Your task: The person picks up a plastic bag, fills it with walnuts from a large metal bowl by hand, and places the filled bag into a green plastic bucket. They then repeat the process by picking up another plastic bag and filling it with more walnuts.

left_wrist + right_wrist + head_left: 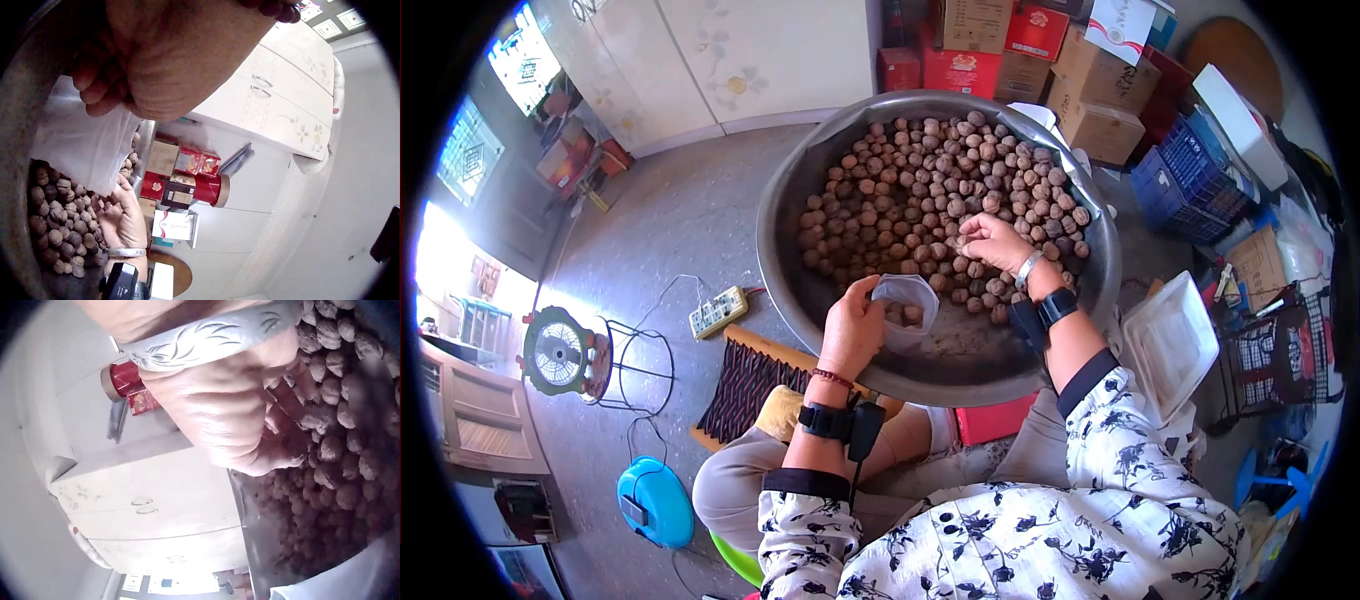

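Observation:
A wide metal basin (800,190) holds a heap of walnuts (920,180). My left hand (855,325) grips the rim of a clear plastic bag (905,305) at the basin's near side; a few walnuts lie inside the bag. In the left wrist view the bag (81,147) hangs below my curled fingers (100,87). My right hand (990,240) is down on the heap with fingers curled round walnuts. The right wrist view shows that hand (231,419) and its silver bangle (206,334) pressed against the walnuts (337,456).
Cardboard boxes and red cartons (1000,50) stack behind the basin, with a blue crate (1190,180) to the right. A white foam box (1175,345) lies by my right arm. On the floor at left are a power strip (718,312), a fan (560,352) and a wire stand (635,365).

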Action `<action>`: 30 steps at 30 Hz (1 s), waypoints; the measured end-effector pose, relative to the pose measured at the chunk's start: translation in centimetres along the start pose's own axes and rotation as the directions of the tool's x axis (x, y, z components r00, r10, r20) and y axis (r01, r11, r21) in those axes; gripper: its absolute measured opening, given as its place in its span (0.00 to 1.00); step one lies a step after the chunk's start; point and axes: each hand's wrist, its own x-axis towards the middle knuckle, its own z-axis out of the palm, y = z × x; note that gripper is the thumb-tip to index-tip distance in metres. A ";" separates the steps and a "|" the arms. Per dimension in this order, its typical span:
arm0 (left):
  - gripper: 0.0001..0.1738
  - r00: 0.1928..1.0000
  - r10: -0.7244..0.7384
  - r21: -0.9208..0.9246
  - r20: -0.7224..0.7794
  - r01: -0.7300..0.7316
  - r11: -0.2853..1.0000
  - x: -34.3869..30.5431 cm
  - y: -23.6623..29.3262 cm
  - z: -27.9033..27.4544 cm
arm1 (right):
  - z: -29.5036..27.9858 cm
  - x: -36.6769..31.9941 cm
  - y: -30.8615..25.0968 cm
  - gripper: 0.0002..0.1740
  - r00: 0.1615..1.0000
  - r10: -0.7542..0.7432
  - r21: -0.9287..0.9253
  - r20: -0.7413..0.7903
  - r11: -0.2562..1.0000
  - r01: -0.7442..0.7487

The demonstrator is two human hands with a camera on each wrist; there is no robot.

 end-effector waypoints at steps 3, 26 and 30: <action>0.21 1.000 -0.015 0.004 0.001 0.015 1.000 -0.2 0.3 -0.1 | 1.2 -1.3 -3.2 0.14 0.998 -0.020 0.079 0.062 0.997 0.015; 0.21 1.000 -0.013 -0.006 0.002 0.013 1.000 -0.2 0.2 -0.1 | 1.4 0.4 -1.3 0.09 0.913 -0.307 -0.104 -0.268 0.952 0.289; 0.22 1.000 0.007 0.015 0.018 -0.007 1.000 -0.1 -0.2 -0.1 | -1.9 0.9 0.5 0.10 0.772 -0.264 -0.411 -0.578 0.912 0.004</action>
